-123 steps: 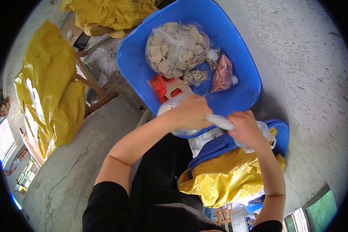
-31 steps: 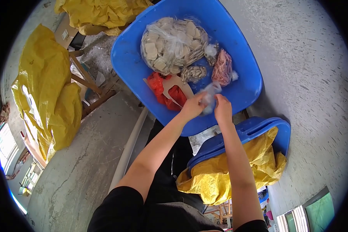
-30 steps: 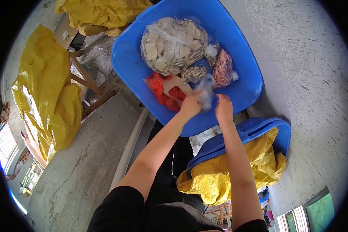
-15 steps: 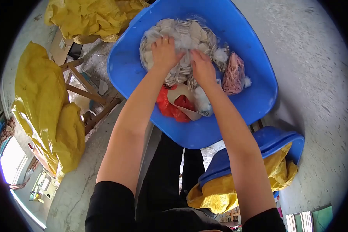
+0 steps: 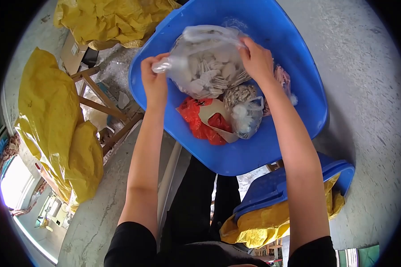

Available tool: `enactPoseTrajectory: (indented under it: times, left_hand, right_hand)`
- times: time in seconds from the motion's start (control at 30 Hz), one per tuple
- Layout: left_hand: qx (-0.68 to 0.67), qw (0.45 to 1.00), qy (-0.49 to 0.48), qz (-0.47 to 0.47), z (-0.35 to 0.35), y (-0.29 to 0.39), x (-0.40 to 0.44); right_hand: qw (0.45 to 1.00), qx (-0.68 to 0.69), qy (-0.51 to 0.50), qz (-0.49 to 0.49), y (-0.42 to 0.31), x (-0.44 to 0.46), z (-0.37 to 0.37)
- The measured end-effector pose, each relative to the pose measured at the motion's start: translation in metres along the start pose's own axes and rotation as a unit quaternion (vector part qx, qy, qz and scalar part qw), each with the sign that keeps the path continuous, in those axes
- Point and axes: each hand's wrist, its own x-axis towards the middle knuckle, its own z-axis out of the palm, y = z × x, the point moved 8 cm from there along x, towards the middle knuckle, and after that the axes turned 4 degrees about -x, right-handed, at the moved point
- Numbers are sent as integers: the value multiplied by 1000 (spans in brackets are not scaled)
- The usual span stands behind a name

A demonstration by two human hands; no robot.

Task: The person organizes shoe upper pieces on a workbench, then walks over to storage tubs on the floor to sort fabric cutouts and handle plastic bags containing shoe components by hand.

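Note:
A clear plastic bag (image 5: 211,66) full of pale, flat pieces lies in a big blue tub (image 5: 240,158). My left hand (image 5: 154,80) grips the gathered left edge of the bag's mouth. On the opposite side, my right hand (image 5: 257,61) pinches the bag's rim, and the mouth spreads between both hands. Below the bag are a red plastic bag (image 5: 194,118) with a pale sheet or piece, and a small clear bag (image 5: 246,118) with whitish contents. Partly behind my right forearm sits a bag of pink strips (image 5: 282,78).
Yellow woven sheeting (image 5: 53,129) drapes over something at left, with more yellow sheeting (image 5: 111,20) above. A wooden frame (image 5: 100,95) stands beside it. At lower right is another blue tub (image 5: 272,187) with yellow sheeting.
Both hands have moved apart from the middle of the bag to its edges. The bag's plastic is now lifted and stretched open, and its pale contents show more plainly.

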Motion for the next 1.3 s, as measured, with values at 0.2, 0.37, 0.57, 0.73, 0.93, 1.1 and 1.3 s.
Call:
enactPoseTrajectory:
  times: [0.2,0.37,0.57,0.73,0.93,1.1,1.3]
  left_hand:
    - [-35,997,67,33,-4,64,-20]
    - [413,865,75,276,-7,153,-66]
    - [198,979,33,-46,-24,113,-95]
    - [-137,985,21,-103,-4,94,-101]
    - [-262,958,-51,-100,5,123,-81]
    - [-226,963,-141,-51,34,158,-84]
    - [-202,969,-135,-46,16,165,-87]
  right_hand:
    - [967,15,221,-125,-16,-20,-49]
    - [962,125,244,12,-3,-31,-84]
    - [950,255,148,104,-46,-52,-77]
    - [994,21,100,-23,-62,-45,-68]
    - [932,310,71,171,-38,-40,-118]
    - [970,-216,113,-27,-76,-43,-92]
    - [960,-236,-20,149,6,-46,-147]
